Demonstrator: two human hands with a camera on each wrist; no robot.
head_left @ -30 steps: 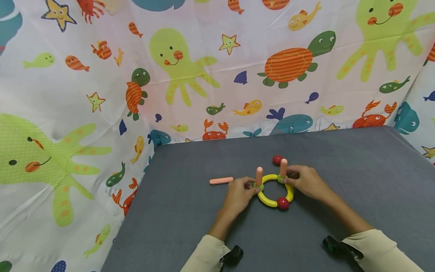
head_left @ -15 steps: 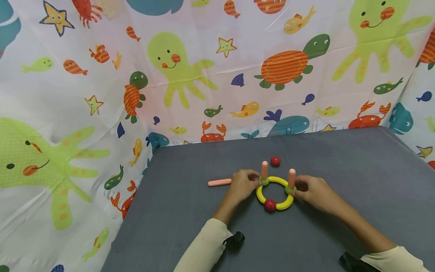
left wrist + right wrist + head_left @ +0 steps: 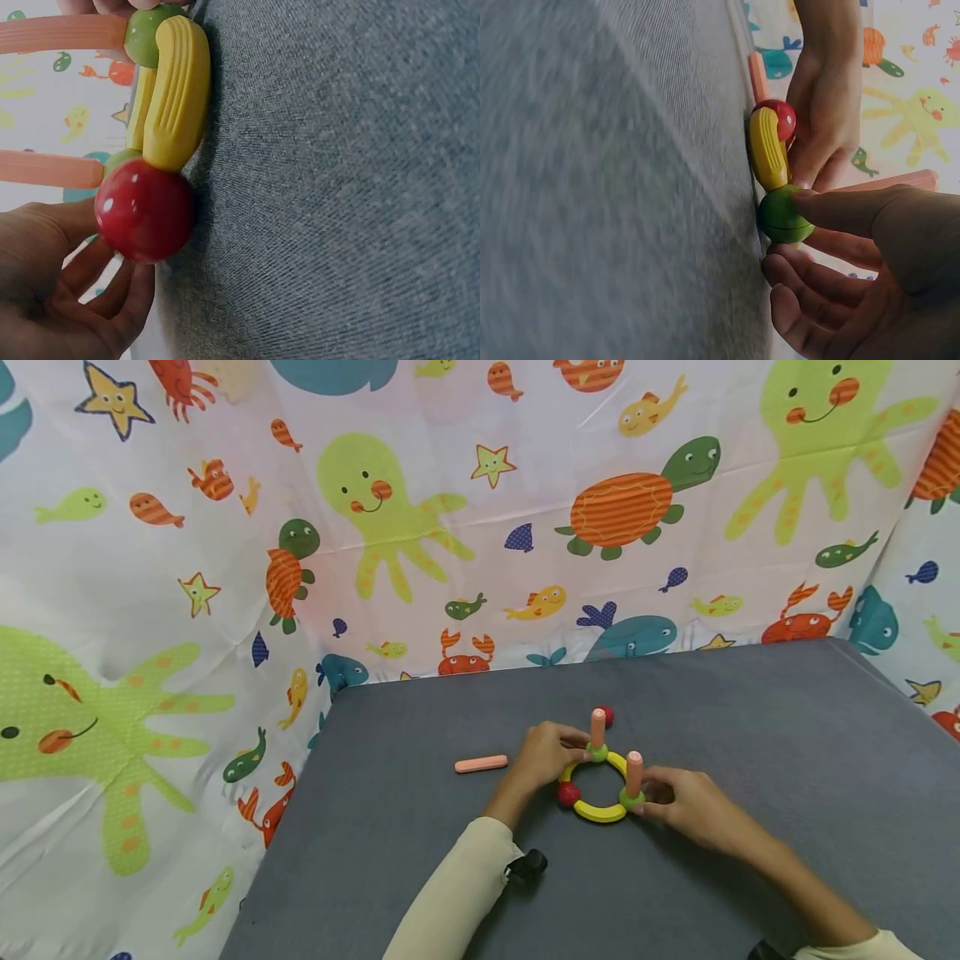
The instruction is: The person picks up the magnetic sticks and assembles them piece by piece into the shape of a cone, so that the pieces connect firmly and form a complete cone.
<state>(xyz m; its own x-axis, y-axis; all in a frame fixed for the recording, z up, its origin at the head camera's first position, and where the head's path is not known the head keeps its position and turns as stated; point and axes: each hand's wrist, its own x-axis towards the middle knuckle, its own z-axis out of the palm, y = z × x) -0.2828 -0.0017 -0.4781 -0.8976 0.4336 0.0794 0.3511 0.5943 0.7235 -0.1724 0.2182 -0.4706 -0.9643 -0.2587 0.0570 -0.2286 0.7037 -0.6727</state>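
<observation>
A ring of yellow curved pieces (image 3: 600,814) lies on the grey table, joined by green balls and a red ball (image 3: 568,794). Two salmon-coloured sticks (image 3: 634,772) stand upright in the green balls. My left hand (image 3: 546,753) pinches the far green ball (image 3: 597,752) at the foot of its stick. At the near right, my right hand (image 3: 686,802) pinches the other green ball (image 3: 784,215) between thumb and fingers. In the left wrist view the red ball (image 3: 146,210) hides most of the green ball by the left hand.
A loose salmon stick (image 3: 481,764) lies on the table (image 3: 360,860) to the left of the ring. Behind the far stick sits another red ball (image 3: 607,716), partly hidden. A sea-animal curtain (image 3: 465,527) stands along the table's back and left.
Both hands have turned the ring clockwise as seen from above. Its red ball has moved from the near right to the left. The left hand went farther away, the right hand nearer.
</observation>
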